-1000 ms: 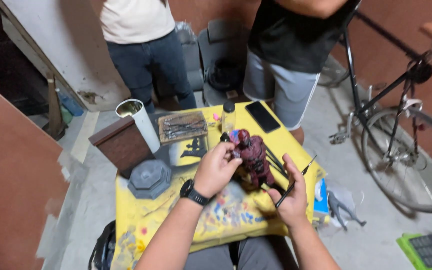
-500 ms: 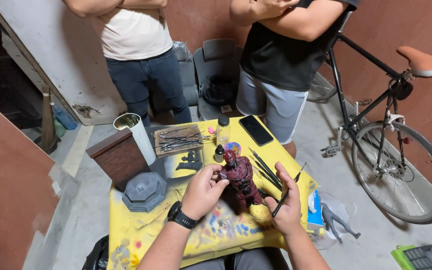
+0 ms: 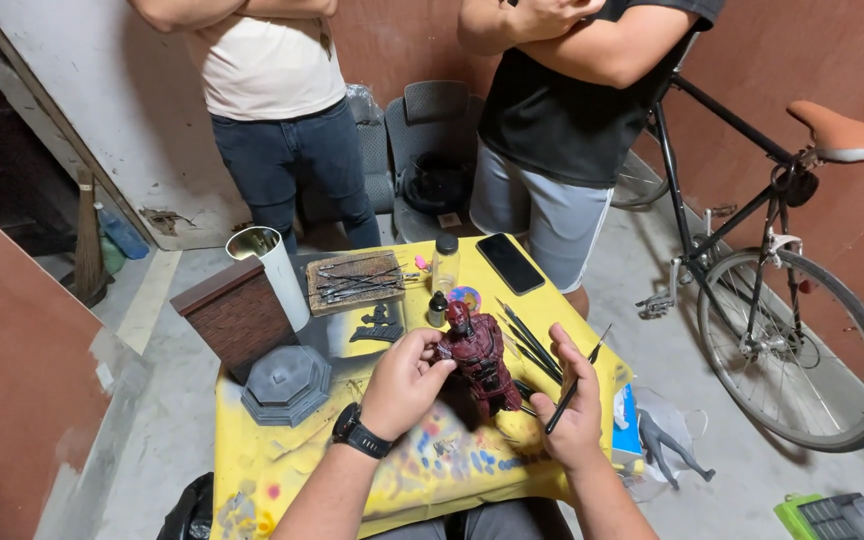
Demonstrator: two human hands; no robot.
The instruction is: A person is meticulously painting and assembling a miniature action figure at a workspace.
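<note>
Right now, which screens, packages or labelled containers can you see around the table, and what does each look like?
Black rectangular smartphone: far right of the yellow table, lying flat, screen dark.
Black round wristwatch: on the left wrist, face not readable.
Small clear glass bottle with a black cap: far middle of the table, upright.
Blue-and-white flat package: at the table's right edge, partly hidden.

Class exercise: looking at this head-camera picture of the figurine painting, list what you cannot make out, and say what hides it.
- Figurine lower legs: head view, hidden behind the right hand.
- Left hand fingertips' grip: turned away from the camera.
- Brush tip: too small.
- Tools on the tray: too small to tell apart.
- Grey figure: partly behind the table edge.
</note>
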